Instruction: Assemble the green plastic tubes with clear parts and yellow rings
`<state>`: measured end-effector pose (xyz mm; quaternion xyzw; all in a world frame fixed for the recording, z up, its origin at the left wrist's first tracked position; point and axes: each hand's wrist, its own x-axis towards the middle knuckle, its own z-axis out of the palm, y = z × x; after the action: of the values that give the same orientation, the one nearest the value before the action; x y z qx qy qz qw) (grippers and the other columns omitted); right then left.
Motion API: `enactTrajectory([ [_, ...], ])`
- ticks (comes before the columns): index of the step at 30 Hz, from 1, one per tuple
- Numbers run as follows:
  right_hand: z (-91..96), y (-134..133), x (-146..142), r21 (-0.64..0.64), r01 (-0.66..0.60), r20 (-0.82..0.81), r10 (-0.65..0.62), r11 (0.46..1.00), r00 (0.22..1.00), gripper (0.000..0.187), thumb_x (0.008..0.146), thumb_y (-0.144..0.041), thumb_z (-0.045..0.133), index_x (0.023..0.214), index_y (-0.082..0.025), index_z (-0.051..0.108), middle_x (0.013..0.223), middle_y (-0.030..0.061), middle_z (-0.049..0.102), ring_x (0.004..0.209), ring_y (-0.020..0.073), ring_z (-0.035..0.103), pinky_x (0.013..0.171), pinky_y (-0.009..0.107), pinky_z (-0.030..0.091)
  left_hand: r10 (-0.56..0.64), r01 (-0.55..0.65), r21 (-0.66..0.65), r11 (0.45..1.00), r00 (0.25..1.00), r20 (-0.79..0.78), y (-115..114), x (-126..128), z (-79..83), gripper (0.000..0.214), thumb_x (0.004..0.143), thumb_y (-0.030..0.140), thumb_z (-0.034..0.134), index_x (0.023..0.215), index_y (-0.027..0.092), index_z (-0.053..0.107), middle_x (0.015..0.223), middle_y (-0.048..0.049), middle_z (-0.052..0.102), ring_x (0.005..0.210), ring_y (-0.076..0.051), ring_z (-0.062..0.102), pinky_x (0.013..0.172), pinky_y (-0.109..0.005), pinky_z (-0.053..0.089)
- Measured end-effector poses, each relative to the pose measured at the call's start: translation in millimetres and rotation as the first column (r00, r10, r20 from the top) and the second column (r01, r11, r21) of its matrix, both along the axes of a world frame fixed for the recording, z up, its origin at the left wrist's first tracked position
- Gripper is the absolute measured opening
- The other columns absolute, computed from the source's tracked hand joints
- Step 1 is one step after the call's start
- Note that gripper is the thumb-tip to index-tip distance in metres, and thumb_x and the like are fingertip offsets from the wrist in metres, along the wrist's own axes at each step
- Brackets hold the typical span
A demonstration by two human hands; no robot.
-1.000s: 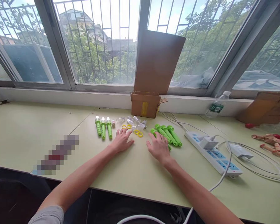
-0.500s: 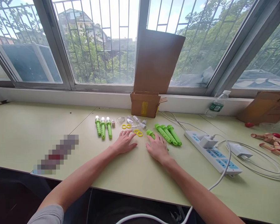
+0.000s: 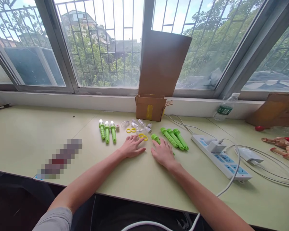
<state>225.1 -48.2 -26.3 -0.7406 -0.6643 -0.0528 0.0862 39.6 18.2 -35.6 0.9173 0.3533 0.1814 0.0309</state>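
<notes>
My left hand (image 3: pixel 132 147) is over the table, fingers spread, its fingertips right beside a pair of yellow rings (image 3: pixel 142 136). Whether they touch the rings I cannot tell. My right hand (image 3: pixel 163 152) lies wrapped over a green plastic tube (image 3: pixel 155 138) with a threaded end. That end pokes out past the fingers; the palm hides most of the rest. Two more yellow rings (image 3: pixel 131 130) lie farther back, near several clear plastic pieces (image 3: pixel 141 130). To the left stand out three green tubes with white tips (image 3: pixel 107 131), lying side by side.
Right of my right hand lie three green tubes (image 3: pixel 174 138), then a white power strip (image 3: pixel 221 157) with cables. A cardboard box (image 3: pixel 150 108) stands at the back, and a plastic bottle (image 3: pixel 225 107) leans near the sill. Wooden pieces (image 3: pixel 281 146) lie far right.
My left hand has shifted slightly to the right, up to the nearer yellow rings. My right hand stays over the green tube. The view has moved very slightly.
</notes>
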Motion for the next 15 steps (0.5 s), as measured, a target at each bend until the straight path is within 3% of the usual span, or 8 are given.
enactTrajectory([
  [6,-0.1,0.3,-0.1,-0.014,0.004,-0.005,-0.004,1.0,1.0,0.045,0.087,-0.039,0.041,0.128,-0.025,0.051,0.131,0.0142,0.041,0.116,0.0293,0.041,0.094,0.04,0.03,-0.008,0.008,0.0,1.0,1.0,0.019,0.7,-1.1,-1.4,0.049,0.088,0.059,0.034,0.124,0.03,0.049,0.129,-0.0087,0.044,0.117,-0.028,0.042,0.099,-0.046,0.033],
  [15,1.6,-0.6,0.1,-0.023,-0.002,0.0,0.002,1.0,1.0,0.044,0.087,-0.038,0.043,0.128,-0.025,0.051,0.13,0.0146,0.043,0.115,0.0297,0.042,0.092,0.041,0.031,-0.035,0.034,0.013,0.999,0.998,0.047,0.2,-3.0,-3.7,0.046,0.088,0.055,0.038,0.126,0.031,0.047,0.12,-0.0089,0.048,0.113,-0.027,0.046,0.096,-0.045,0.036],
])
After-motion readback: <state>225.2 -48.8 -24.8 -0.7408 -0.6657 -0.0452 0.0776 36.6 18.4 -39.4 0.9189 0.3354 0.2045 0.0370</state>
